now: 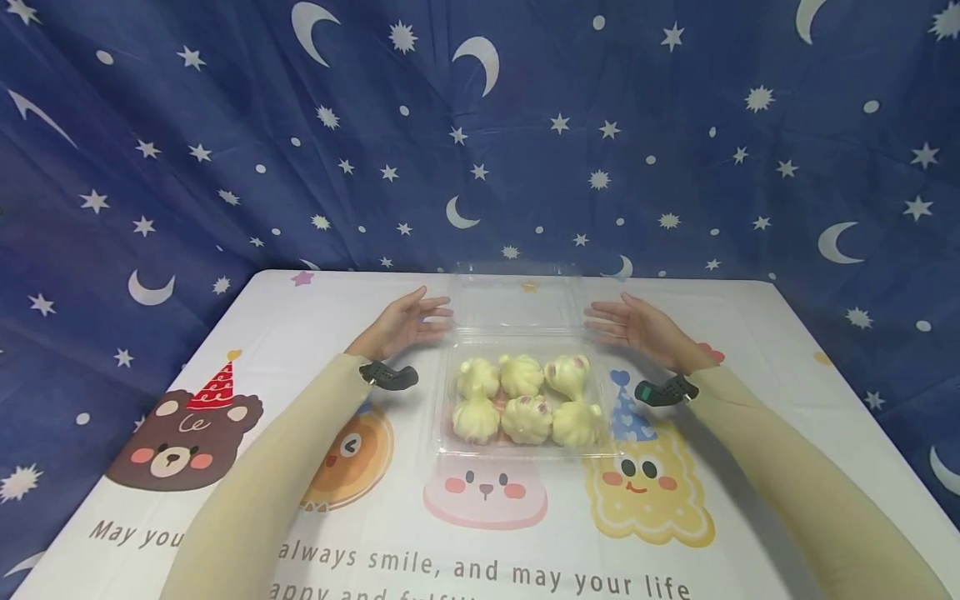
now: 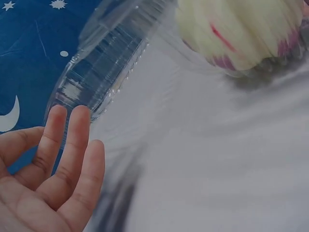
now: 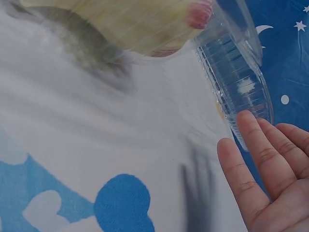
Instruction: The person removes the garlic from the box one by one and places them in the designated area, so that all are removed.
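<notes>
A clear plastic clamshell box [image 1: 444, 433] lies on the table with its lid [image 1: 513, 304] folded back toward the curtain. Inside the base sit several pale yellow garlic bulbs [image 1: 527, 419], some with purplish-pink marks. My left hand [image 1: 408, 321] is held at the lid's left side, fingers extended toward it. On the opposite side, my right hand [image 1: 637, 327] mirrors it, its fingers also extended. Both wrist views show fingertips close to the lid's ribbed side wall [image 2: 104, 77]; whether they touch it I cannot tell. Neither hand grips anything.
A white tablecloth [image 1: 360, 533] printed with cartoon faces and lettering covers the table. Behind its far edge hangs a dark blue curtain [image 1: 525, 183] with moons and stars. Each wrist wears a black strap, such as the left strap [image 1: 390, 377].
</notes>
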`<state>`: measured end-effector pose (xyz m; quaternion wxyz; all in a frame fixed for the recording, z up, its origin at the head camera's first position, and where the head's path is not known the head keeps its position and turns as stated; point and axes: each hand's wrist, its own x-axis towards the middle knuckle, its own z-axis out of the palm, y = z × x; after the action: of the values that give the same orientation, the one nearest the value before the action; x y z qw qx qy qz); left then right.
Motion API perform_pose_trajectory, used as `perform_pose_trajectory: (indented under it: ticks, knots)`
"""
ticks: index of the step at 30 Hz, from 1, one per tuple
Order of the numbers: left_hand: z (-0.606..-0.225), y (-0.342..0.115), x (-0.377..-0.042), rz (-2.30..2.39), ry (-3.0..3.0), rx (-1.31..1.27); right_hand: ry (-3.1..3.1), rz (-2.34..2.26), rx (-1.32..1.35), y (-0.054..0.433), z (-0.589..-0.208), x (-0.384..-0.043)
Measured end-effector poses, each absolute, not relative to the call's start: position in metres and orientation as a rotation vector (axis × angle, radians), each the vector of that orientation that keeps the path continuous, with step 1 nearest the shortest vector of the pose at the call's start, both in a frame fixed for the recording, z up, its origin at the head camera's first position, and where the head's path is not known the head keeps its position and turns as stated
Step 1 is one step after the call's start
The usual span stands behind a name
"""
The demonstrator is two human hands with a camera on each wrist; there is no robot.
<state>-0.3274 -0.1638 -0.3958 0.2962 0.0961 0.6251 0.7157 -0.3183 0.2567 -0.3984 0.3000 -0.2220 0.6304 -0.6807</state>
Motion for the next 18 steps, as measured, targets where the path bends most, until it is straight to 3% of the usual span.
perform_pose_trajectory:
  ticks: [18]
  knots:
    - [-0.412, -0.16, -0.333, 1.947, 1.64, 0.291, 1.572, -1.909, -0.555, 0.257, -0.407, -0.321]
